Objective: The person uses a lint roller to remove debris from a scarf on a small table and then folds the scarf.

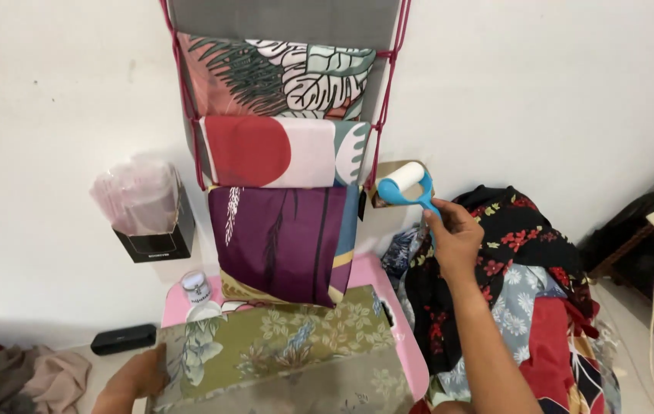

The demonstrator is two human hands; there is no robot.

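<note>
My right hand (pixel 453 238) is raised and grips the blue handle of a lint roller (pixel 405 185), whose white roll is up near a small cardboard box (pixel 385 173) on the wall. Lower left, my left hand (pixel 137 377) holds the edge of a folded green floral cloth (pixel 281 341) lying on a pink table (pixel 407 345). Above the cloth hangs a fabric organiser (pixel 285 146) with folded printed cloths in its pockets; a purple one (pixel 285 238) hangs lowest.
A heap of patterned clothes (pixel 526 284) lies right of the table. A black holder with clear plastic bags (pixel 147 207) is fixed to the white wall. A small white jar (pixel 196 290) stands on the table. A black oblong object (pixel 123 338) and more cloth (pixel 20 376) lie on the left.
</note>
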